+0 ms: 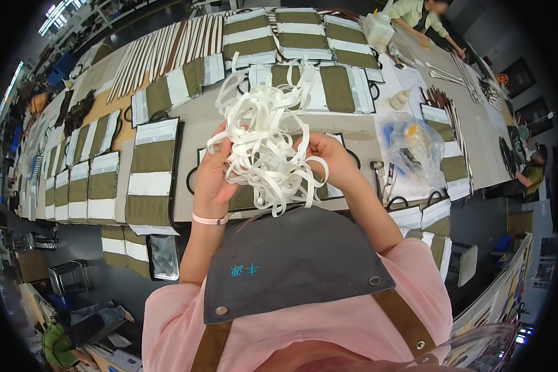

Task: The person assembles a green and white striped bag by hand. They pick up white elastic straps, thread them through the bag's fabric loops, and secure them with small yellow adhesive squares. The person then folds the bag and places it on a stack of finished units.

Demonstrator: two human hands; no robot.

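Observation:
A big loose tangle of white tape strips [266, 139] is lifted in front of my chest, above the table. My left hand [214, 170] grips its left side, the thumb in view and most fingers behind the strips. On the right side, my right hand [330, 158] has its fingers curled round some strips, with one loop standing out by the thumb. Loose ends stick up at the top and hang down near my grey apron [291, 260]. Beneath the tangle lies an olive and white fabric piece [245, 198] with dark loop handles, largely hidden.
Striped olive and white pieces [152, 158] line the table's left and far side. Long strips [173, 53] lie at the far left. On the right are a clear plastic bag [415, 152], a hammer [378, 173] and a white jug [378, 30]. A co-worker [425, 18] is at the far right.

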